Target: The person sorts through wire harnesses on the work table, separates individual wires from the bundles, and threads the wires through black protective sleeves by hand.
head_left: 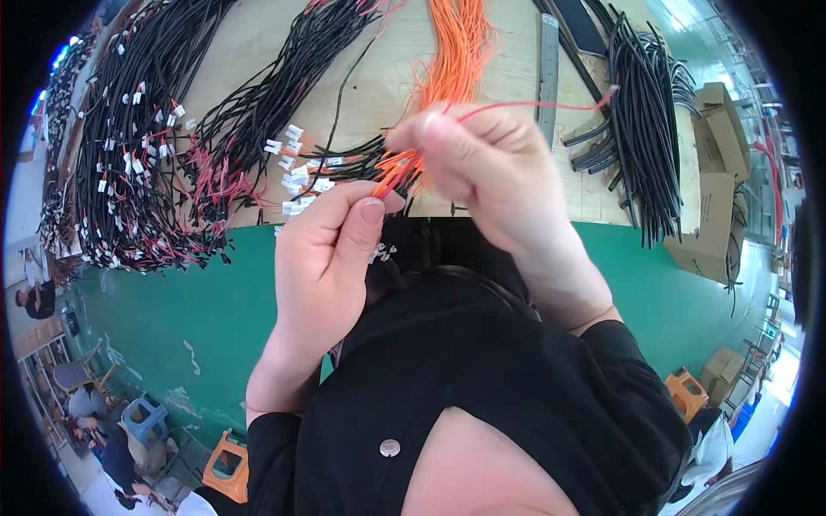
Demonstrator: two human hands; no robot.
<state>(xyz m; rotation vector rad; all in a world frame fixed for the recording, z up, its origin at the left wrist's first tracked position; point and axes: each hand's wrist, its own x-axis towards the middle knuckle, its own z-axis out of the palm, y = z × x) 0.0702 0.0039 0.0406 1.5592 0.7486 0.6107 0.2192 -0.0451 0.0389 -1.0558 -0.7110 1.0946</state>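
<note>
My left hand (323, 249) is closed in a pinch near the table's front edge, with thumb and forefinger on the ends of some orange and red wires (389, 182). My right hand (508, 168), slightly blurred, is closed just right of it. A thin red wire (551, 104) passes through its pinch and trails off to the right. Beyond both hands a bundle of orange wires (452, 52) stretches away. White plug connectors (297, 172) on black leads lie left of the pinched wires. My right fingers partly hide the spot where the wires meet.
Bundles of black cables (129, 146) with small white plugs cover the left of the wooden table (387, 73). A steel ruler (548, 69) lies right of the orange wires, then thick black tubes (645, 129). Cardboard boxes (714, 198) stand at the right; stools (228, 464) are on the green floor.
</note>
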